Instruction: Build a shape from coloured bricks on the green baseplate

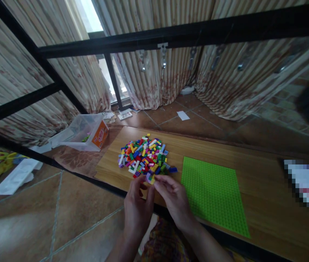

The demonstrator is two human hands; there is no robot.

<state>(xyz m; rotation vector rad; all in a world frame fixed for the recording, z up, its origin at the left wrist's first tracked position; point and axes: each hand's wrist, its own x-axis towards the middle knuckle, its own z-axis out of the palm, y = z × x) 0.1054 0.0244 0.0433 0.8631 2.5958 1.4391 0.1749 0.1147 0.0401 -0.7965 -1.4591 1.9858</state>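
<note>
My left hand [139, 203] and my right hand [175, 199] meet at the near edge of the wooden board, fingertips almost touching. Between them is a small lavender toy brick [148, 177], pinched by the left fingers. A yellow toy brick [152, 180] sits against it, gripped by the right thumb and forefinger. Whether the two bricks are joined cannot be made out. Just beyond the fingers lies a heap of mixed coloured toy bricks [143, 154]. To the right of my right hand, a flat green studded baseplate [214, 194] rests on the board.
The wooden board [263, 182] runs left to right before me. A clear plastic bin [86, 131] with an orange label stands at its left end. Black metal bars [171, 42] cross the view above, with curtains [165, 78] behind. A pixelated patch covers something at right.
</note>
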